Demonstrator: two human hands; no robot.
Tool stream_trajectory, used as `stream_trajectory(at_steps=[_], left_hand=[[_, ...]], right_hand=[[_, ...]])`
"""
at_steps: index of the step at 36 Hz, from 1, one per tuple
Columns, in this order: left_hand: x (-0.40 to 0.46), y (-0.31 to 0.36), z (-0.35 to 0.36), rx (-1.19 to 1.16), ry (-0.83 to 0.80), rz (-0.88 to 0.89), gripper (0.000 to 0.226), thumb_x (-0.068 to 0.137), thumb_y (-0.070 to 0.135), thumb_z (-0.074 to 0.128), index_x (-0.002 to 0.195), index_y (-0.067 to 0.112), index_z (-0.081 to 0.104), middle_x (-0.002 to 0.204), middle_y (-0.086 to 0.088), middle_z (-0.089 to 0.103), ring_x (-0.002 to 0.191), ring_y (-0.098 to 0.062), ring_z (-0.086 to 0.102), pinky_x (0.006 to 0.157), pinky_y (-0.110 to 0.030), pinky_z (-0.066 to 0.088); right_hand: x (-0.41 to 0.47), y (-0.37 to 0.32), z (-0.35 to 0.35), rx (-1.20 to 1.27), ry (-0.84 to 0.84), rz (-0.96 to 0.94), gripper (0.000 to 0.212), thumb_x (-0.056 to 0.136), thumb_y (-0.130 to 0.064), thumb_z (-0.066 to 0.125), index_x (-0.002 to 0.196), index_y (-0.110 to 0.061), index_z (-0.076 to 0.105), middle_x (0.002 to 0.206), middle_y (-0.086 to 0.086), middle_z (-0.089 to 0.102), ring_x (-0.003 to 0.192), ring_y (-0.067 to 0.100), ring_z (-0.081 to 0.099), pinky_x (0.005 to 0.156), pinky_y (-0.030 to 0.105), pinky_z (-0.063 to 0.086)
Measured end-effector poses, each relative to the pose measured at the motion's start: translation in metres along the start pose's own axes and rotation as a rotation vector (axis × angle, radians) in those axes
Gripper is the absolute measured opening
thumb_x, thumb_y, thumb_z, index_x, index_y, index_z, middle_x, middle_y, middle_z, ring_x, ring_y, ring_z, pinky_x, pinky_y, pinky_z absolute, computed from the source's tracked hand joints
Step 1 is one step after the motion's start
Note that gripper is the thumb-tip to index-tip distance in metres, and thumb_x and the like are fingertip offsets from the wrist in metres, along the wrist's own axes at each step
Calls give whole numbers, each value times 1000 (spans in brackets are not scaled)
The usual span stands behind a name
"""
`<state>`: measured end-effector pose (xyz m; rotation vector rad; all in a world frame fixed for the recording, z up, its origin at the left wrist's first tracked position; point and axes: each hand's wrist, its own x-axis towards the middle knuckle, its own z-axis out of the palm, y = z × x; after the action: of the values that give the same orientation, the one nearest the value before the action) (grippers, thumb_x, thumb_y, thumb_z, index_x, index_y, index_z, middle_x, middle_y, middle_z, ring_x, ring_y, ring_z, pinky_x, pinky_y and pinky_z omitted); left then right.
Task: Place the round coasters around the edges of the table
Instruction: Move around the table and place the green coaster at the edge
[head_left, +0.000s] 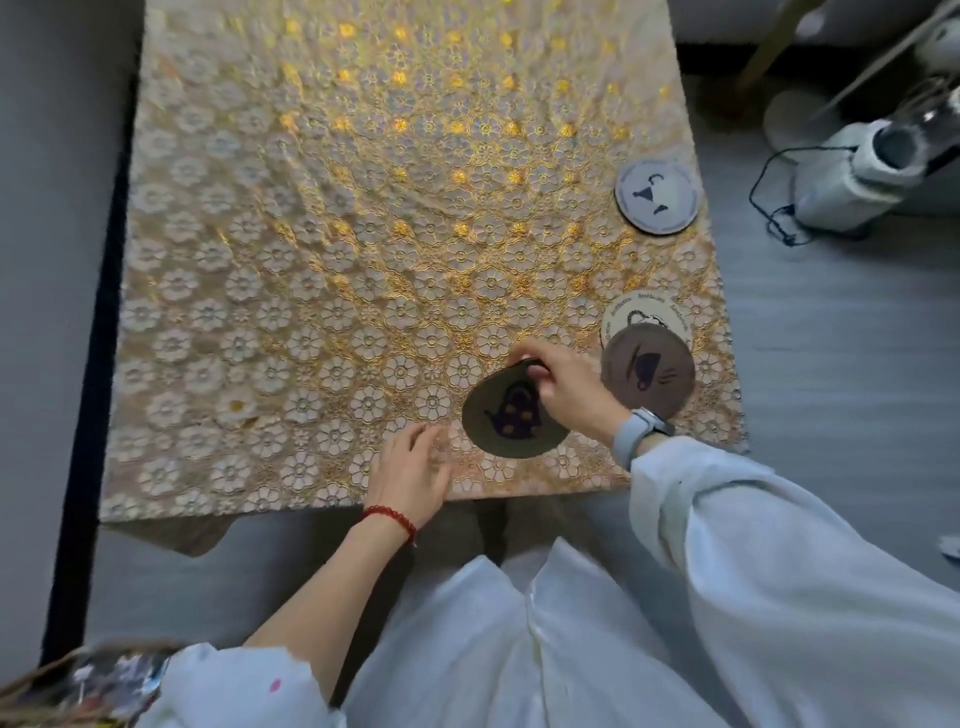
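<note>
Olive-green round coaster (511, 420) with a dark teapot print, pinched at its far rim by the right hand (563, 392), fingers clamped on the edge, tilted, possibly just off the cloth near the table's near edge. Left hand (413, 475) just beside it, palm down, fingers loosely spread, gripping nothing. Brown coaster (652, 376) at the right edge, overlapping a cream coaster (636, 312) partly hidden beneath. Farther along the same edge, well apart, a pale blue-grey coaster (657, 195). Gold floral lace tablecloth (337, 234) over the whole table. Grey watch (644, 428) on the right wrist, red bead bracelet (389, 522) on the left, white sleeves below
</note>
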<state>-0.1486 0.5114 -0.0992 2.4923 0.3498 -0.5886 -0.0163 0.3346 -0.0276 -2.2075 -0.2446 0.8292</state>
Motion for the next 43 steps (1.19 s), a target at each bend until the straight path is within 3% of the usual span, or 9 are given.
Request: stream_trajectory(at_steps=[4,9,14,20,24,35,43], left_hand=[[-3,-23,-10,0,51,-12,49,84,35,54,129,25,41,139,-3,40,130,-23,31,106,-51,29],[-10,-40,-10,55,24,-54,63,79,34,58,135,24,31,146,-7,28,137,-26,20,111,-52,20],[-7,-38,-7,107,33,-54,68,76,37,58,136,25,29,149,-6,23,137,-27,15,110,-54,17],[-4,-32,2,158,64,-93,69,73,46,61,132,29,30,149,-7,19,136,-29,12,110,-53,15],[-6,-33,6,195,80,-85,74,72,52,61,135,29,29,151,-8,17,138,-30,10,111,-54,13],[14,-39,-4,214,44,-59,95,66,58,66,141,31,14,155,-5,1,142,-27,-8,112,-56,2],[18,-33,-4,216,8,-39,96,66,59,65,142,32,13,156,-6,-8,141,-27,-16,111,-55,-6]], right_hand=[[10,-23,28,-38,-81,-23,48,87,4,36,117,-29,52,126,7,51,118,23,47,97,37,43],[16,-13,48,-174,-15,94,53,89,-7,43,138,-21,28,136,13,38,123,28,38,102,42,38],[3,14,58,-157,95,211,56,86,0,40,138,-12,25,143,13,30,132,31,26,111,46,29],[0,30,61,-146,150,309,49,87,-3,38,134,-8,30,133,16,37,125,29,31,106,41,30],[2,24,69,-141,83,267,41,86,-6,41,127,-8,38,132,13,35,122,29,30,105,39,30],[2,15,80,-126,30,160,52,86,-1,37,137,-12,29,143,6,30,126,29,26,107,43,29],[-2,19,85,-88,-13,146,54,86,0,35,137,-16,29,145,3,28,127,27,23,107,44,29]])
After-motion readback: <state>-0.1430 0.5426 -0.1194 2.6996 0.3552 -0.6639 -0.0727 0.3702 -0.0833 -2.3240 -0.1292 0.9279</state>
